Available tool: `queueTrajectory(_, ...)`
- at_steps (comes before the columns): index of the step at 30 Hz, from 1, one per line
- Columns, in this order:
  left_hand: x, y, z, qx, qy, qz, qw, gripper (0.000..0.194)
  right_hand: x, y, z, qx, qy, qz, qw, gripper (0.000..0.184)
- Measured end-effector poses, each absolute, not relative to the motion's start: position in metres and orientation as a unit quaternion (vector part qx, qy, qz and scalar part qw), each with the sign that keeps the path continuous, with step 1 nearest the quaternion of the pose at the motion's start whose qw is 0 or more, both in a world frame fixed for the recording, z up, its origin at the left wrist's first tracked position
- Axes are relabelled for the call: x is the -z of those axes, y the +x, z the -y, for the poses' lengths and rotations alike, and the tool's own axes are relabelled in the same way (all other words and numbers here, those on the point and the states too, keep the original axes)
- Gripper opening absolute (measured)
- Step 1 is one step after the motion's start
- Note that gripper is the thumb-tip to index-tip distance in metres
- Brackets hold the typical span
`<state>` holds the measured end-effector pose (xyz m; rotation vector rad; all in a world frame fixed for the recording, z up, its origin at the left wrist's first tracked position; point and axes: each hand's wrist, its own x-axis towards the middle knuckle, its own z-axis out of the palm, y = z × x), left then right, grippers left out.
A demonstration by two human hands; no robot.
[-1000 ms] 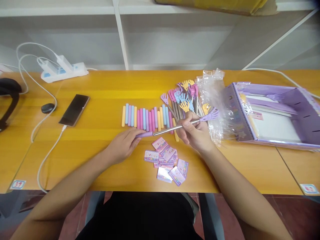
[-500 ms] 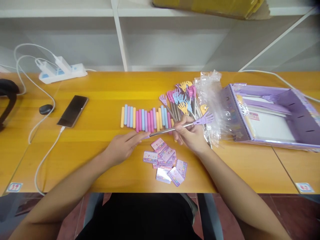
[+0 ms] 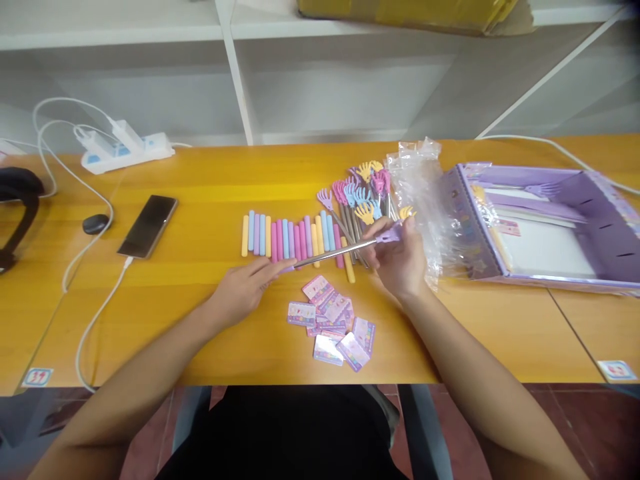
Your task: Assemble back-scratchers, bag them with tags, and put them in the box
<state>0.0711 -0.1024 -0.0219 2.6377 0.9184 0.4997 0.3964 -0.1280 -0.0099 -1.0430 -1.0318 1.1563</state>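
My two hands hold a purple back scratcher (image 3: 334, 253) with a thin metal rod over the yellow table (image 3: 210, 180). My left hand (image 3: 243, 290) pinches its purple grip end. My right hand (image 3: 400, 257) is closed around its hand-shaped purple head. Just behind it, a row of pastel grip sleeves (image 3: 287, 237) lies side by side. A bundle of scratchers with coloured hand-shaped heads (image 3: 363, 193) lies right of the row. In front of my hands sits a pile of small printed cards (image 3: 333, 323).
A crumpled clear plastic bag (image 3: 425, 193) and an open purple box (image 3: 545, 227) sit at the right. At the left are a phone (image 3: 148, 225) on a white cable, a dark earbud case (image 3: 95, 223), a power strip (image 3: 127, 143) and a black object (image 3: 15, 207).
My right hand has slid along the rod from its middle up to the hand-shaped head and closed over it. The scratcher has shifted slightly left; my left hand kept its hold on the grip.
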Motion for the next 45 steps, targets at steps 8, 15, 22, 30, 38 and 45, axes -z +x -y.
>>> queueTrajectory(8, 0.021, 0.072, 0.106, -0.187, 0.925, -0.29, 0.161, 0.053, 0.017, 0.394, 0.128, -0.502, -0.46, 0.445, 0.583, 0.064)
queueTrajectory(15, 0.026, 0.072, 0.108, -0.199, 0.929, -0.275, 0.15, 0.051, 0.021, 0.396, 0.129, -0.501, -0.452, 0.469, 0.57, 0.067)
queueTrajectory(22, 0.023, 0.073, 0.111, -0.223, 0.923, -0.266, 0.167, 0.053, 0.02, 0.39, 0.133, -0.502, -0.44, 0.479, 0.571, 0.067)
queueTrajectory(30, 0.026, 0.076, 0.114, -0.249, 0.917, -0.262, 0.166, 0.048, 0.021, 0.382, 0.137, -0.505, -0.431, 0.487, 0.568, 0.07)
queueTrajectory(38, 0.028, 0.077, 0.115, -0.277, 0.917, -0.24, 0.158, 0.044, 0.026, 0.377, 0.141, -0.5, -0.417, 0.503, 0.569, 0.071)
queueTrajectory(45, 0.027, 0.079, 0.116, -0.308, 0.91, -0.238, 0.14, 0.039, 0.028, 0.373, 0.144, -0.509, -0.396, 0.512, 0.568, 0.07)
